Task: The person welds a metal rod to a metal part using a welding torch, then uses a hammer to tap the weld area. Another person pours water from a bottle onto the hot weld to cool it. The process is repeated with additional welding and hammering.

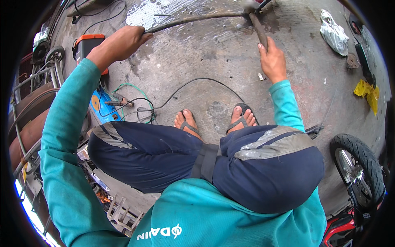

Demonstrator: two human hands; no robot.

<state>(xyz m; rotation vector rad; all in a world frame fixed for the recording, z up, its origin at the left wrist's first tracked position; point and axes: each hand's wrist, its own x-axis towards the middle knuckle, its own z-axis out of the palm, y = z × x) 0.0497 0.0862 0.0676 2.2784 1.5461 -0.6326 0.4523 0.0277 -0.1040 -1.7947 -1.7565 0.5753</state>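
Note:
My left hand (123, 43) is closed around one end of a long, dark, slightly curved metal bar (197, 19). The bar runs rightward over the concrete floor to the far middle. My right hand (273, 61) grips the handle of a hammer (258, 29), whose blurred head is at the bar's far end. Whether head and bar touch I cannot tell. Behind them a dark piece (264, 4) is cut off by the picture's upper edge.
On the left are an orange-and-black box (89, 41), a blue case (103, 108) and a black cable (177, 91) curving toward my sandalled feet. A white plastic bag (334, 35), a yellow bag (367, 94) and a motorcycle wheel (357, 171) are on the right.

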